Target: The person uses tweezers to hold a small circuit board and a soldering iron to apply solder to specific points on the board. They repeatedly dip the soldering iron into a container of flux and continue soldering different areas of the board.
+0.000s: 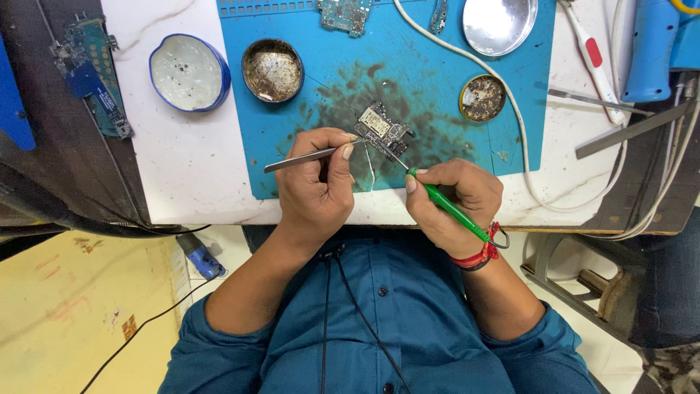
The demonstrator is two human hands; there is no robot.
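At the far left edge lies a loose circuit board [91, 73], then a round blue-rimmed tin [189, 72] holding pale paste, and a rusty, crusted round tin [272, 70]. The left hand [317, 182] pinches slim metal tweezers [302, 159] between thumb and fingers, their tips on a small phone circuit board [381, 128] lying mid-mat on the stained blue silicone mat [452, 55]. The right hand [452, 197] is closed around a green-handled soldering iron [448, 208] whose tip meets the same board. Further right sit a third, grimy small tin [482, 98], a shiny metal dish [499, 23] and a white cable [510, 102].
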